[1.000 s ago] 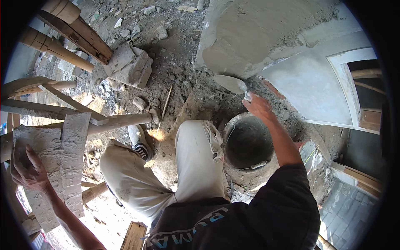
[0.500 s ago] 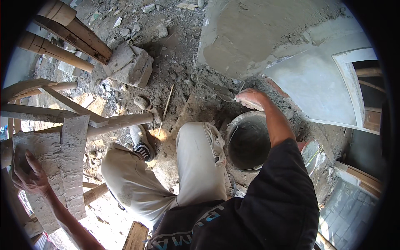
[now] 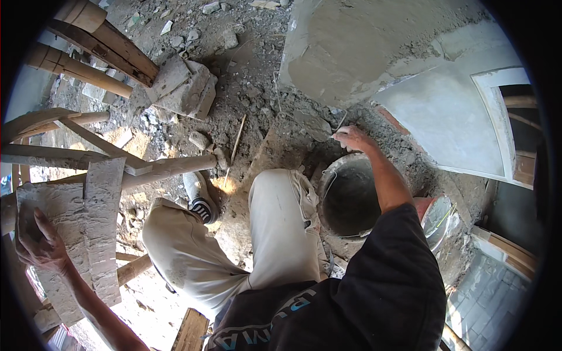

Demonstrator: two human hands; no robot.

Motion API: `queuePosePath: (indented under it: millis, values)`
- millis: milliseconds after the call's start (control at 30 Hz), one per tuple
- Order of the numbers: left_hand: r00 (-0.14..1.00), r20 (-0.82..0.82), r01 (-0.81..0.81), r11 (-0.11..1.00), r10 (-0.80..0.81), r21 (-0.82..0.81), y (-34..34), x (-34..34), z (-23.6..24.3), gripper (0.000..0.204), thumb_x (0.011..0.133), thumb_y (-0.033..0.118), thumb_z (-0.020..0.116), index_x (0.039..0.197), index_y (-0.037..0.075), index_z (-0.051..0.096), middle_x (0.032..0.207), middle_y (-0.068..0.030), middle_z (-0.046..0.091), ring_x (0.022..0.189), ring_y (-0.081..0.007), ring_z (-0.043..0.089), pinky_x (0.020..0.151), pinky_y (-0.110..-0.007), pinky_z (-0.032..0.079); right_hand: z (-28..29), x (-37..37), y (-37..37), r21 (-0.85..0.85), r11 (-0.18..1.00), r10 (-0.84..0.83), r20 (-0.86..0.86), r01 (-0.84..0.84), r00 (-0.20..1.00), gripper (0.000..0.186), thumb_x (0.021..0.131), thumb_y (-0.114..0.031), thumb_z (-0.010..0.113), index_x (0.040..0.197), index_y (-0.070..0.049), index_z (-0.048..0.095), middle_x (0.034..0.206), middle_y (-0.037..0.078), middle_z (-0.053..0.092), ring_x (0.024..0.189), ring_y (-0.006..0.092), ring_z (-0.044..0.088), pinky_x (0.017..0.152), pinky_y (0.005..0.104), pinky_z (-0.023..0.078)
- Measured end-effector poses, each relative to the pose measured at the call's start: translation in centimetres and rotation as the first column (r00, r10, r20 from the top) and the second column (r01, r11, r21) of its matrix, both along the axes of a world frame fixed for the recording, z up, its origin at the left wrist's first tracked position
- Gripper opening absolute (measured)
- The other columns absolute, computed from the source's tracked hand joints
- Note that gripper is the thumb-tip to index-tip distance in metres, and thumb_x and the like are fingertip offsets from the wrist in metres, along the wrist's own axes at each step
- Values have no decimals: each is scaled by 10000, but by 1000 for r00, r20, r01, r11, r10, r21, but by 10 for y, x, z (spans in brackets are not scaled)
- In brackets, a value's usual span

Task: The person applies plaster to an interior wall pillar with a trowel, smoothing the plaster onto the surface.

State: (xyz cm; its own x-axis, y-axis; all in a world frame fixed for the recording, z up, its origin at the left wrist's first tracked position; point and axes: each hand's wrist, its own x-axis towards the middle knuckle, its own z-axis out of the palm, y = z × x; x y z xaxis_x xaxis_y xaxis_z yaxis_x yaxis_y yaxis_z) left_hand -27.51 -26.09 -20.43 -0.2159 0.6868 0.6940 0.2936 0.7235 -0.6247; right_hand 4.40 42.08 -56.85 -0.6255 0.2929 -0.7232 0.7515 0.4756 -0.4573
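My right hand (image 3: 353, 138) is closed around the handle of a trowel, just beyond the rim of a bucket (image 3: 324, 205). The trowel's grey, coated blade (image 3: 314, 125) points left, low over the rubble beside the plastered wall, with its face turned partly up. Dark grey mortar (image 3: 354, 202) lies inside the bucket, whose thin wire handle hangs along its left side. At the far left, my left hand (image 3: 44, 248) lies on mortar-smeared boards (image 3: 96, 234), thumb and fingers apart, with no tool in it.
Freshly plastered wall (image 3: 363, 47) rises at the upper right, near a white frame (image 3: 497, 117). Wooden poles (image 3: 170, 169) cross the left side. A post (image 3: 126, 50) stands by stacked blocks (image 3: 190, 90). A thin stick (image 3: 237, 143) and stones lie on the rough ground.
The trowel's blade has turned from nearly edge-on to showing its broad face, and it has shifted slightly right. My left hand has stayed in place on the boards.
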Motion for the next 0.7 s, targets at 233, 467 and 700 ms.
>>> queuePosePath:
  millis: [233,467,700]
  values:
    - [1000,-3,-15,1000,15,13,-3,-1,-2,373,867,465,722,1036,133,737,963,-28,726,814,-230,657,707,-374,517,-12,9,-1,465,881,215,-232,-85,949,449,935,-446,551,1163,-73,654,859,108,679,663,195,632,649,379,508]
    - [999,-40,-14,1000,13,-28,-11,-6,-2,386,872,492,703,1043,148,737,974,-13,729,828,-218,658,729,-368,514,31,-23,-11,57,993,-99,-11,99,995,469,935,-442,553,1160,-40,635,870,122,674,655,204,595,639,378,492]
    - [999,-29,-14,1000,14,13,-13,-6,-3,406,863,507,708,1041,143,738,979,11,725,830,-208,646,732,-359,501,39,-43,-50,13,941,-339,21,339,940,465,952,-450,570,1142,-29,624,886,106,655,689,194,597,582,361,490]
